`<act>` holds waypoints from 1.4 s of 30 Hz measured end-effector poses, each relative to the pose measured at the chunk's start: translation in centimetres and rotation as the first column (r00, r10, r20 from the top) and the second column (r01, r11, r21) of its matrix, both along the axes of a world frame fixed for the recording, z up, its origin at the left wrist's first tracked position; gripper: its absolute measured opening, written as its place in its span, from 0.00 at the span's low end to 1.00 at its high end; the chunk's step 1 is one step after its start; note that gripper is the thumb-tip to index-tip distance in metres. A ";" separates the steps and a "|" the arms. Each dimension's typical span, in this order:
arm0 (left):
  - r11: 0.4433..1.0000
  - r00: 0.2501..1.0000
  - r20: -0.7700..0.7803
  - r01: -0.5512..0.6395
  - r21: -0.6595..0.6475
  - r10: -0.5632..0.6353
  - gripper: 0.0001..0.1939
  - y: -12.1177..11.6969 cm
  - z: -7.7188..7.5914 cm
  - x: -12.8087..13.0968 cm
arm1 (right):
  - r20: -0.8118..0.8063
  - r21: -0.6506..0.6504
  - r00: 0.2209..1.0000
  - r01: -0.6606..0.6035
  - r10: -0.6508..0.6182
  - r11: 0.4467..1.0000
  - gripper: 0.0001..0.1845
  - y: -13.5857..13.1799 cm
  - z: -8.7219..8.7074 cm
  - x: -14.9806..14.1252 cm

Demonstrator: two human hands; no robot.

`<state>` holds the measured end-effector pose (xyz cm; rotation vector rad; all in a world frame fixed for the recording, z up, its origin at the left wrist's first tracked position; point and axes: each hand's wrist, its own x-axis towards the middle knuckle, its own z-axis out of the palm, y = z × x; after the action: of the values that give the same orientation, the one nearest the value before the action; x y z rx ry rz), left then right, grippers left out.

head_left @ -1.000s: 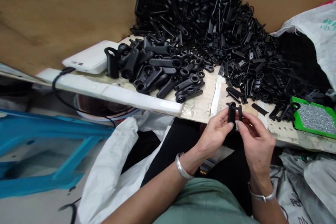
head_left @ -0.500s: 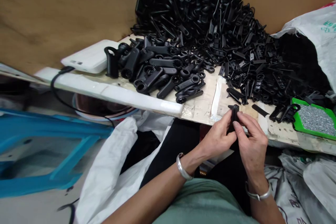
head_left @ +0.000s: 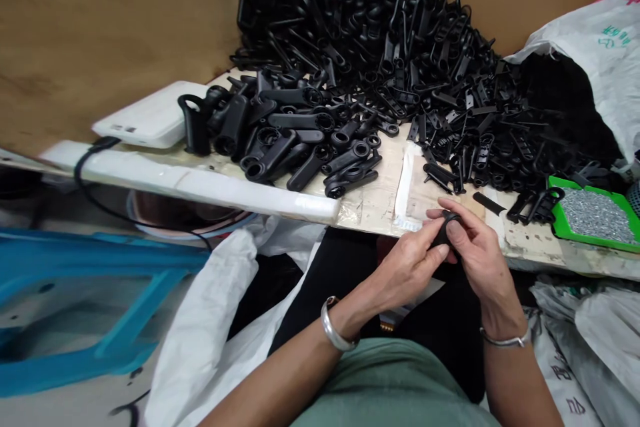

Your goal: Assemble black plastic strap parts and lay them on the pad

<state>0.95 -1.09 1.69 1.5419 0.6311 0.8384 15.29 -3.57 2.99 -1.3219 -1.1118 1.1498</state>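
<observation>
Just over the table's front edge, my left hand [head_left: 414,255] and my right hand [head_left: 475,247] are both closed on one black plastic part [head_left: 444,230]. My fingers cover most of it, so its full shape is hidden. A flat black strip [head_left: 489,203] lies on the table beyond my right hand. Farther right are several black slotted plastic pieces [head_left: 536,205]. They lie against a green tray [head_left: 560,217] that holds small silver metal bits [head_left: 595,215], too fine to tell apart.
A tall heap of black plastic parts [head_left: 350,33] fills the back, with ring-ended black arms [head_left: 305,147] in front. At left sit a white box [head_left: 145,117] with a black cable [head_left: 87,193] and a white edge strip [head_left: 210,183]. A blue stool [head_left: 125,320] stands lower left; a white sack [head_left: 575,87] lies right.
The black part has turned in my hands, from standing upright to tilted and more covered. My right fingers have shifted over its top. The whole view has swung slightly to the right.
</observation>
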 end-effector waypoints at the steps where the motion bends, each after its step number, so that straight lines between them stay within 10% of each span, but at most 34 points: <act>1: 1.000 1.000 0.001 0.019 0.004 -0.019 0.11 0.0 0.1 0.0 | -0.077 -0.017 0.997 -0.022 0.021 1.000 0.19 -0.1 -0.1 -0.1; 7: 0.995 0.995 0.006 0.097 0.035 -0.097 0.14 0.1 0.0 0.0 | -0.299 -0.006 0.948 0.112 -0.109 0.994 0.12 -0.7 -1.0 -1.3; 21: 0.898 0.959 -0.091 -0.213 0.386 0.267 0.12 -0.3 -1.9 0.2 | -0.221 0.181 0.947 0.274 -0.232 0.945 0.09 -0.8 -3.2 -2.5; 30: 0.971 0.971 0.033 -0.236 -0.020 0.237 0.15 0.2 -1.7 0.5 | -0.479 0.070 0.849 0.289 -0.222 0.955 0.10 0.2 -2.9 -1.7; 36: 0.832 0.865 0.258 -0.270 -0.484 0.430 0.19 0.8 -1.2 0.4 | -0.090 0.054 0.928 0.367 -0.362 0.929 0.13 -1.1 -3.1 -0.6; 42: 0.771 0.872 0.333 -0.078 -0.632 0.360 0.21 0.5 -1.3 1.5 | -0.115 -0.017 0.968 0.223 -0.224 0.975 0.12 -1.9 -4.3 -2.2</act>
<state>2.45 -0.58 0.42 0.6616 0.6699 1.0051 13.12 -5.51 -1.28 -1.3292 -0.8526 1.0477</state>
